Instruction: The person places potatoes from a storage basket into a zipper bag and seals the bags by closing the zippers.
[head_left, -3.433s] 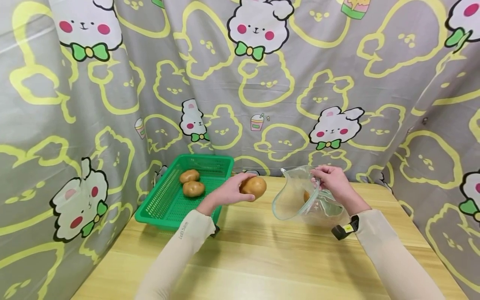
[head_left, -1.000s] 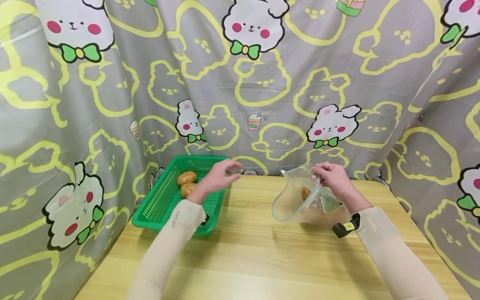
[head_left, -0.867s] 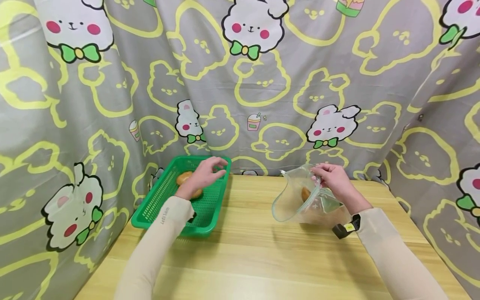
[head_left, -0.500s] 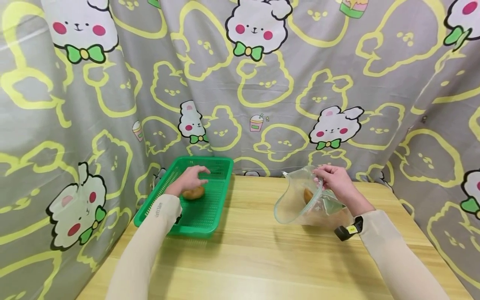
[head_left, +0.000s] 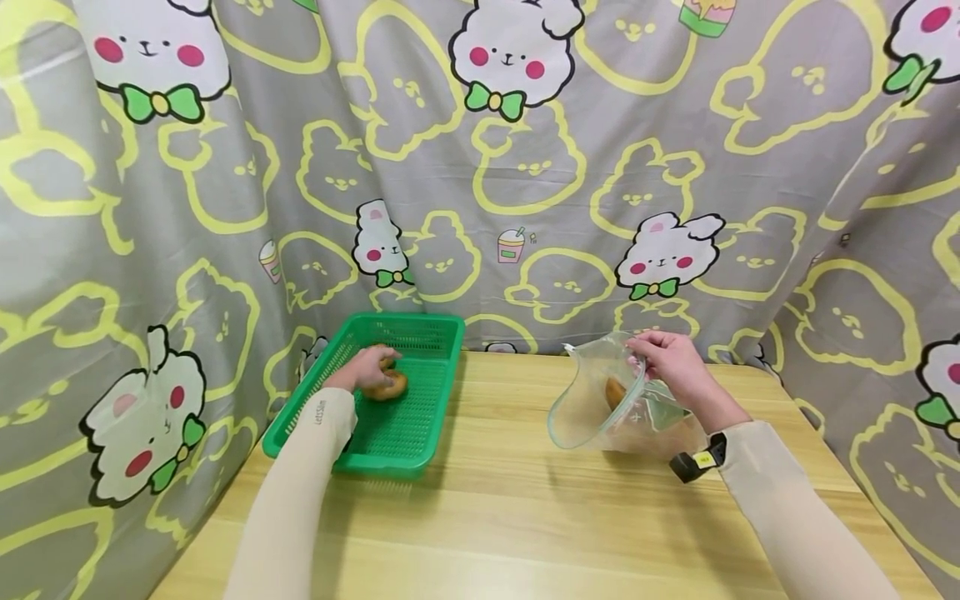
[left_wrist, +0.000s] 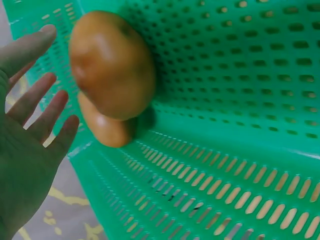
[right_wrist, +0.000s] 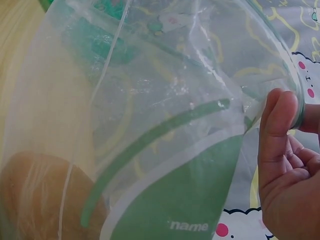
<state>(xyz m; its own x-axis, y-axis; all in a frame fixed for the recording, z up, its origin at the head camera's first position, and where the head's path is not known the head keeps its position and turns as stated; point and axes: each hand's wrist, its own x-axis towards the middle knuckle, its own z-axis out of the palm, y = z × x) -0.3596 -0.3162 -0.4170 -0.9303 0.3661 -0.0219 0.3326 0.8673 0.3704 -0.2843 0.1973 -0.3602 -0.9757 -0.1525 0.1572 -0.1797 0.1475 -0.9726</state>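
Observation:
Two brown potatoes lie against each other in the green basket: the nearer potato [head_left: 394, 387] and the farther potato [head_left: 386, 349], partly covered by fingers. My left hand [head_left: 364, 369] hovers right over them. In the left wrist view its fingers are spread, with a gap between them and the larger-looking potato [left_wrist: 112, 65]. My right hand [head_left: 670, 364] pinches the rim of a clear zip bag [head_left: 581, 408] between thumb and fingers, its mouth gaping towards the left. Through the plastic a potato [right_wrist: 45, 195] shows low in the bag; whether more are inside, I cannot tell.
The green basket [head_left: 442, 400] has perforated walls and stands on the left of the wooden table [head_left: 495, 500]. A patterned curtain [head_left: 480, 192] hangs close behind the table and along both sides.
My left hand held a potato between basket and bag 3.4 s ago. Having let it go, the hand has moved left and down into the basket. The right hand keeps its hold on the bag.

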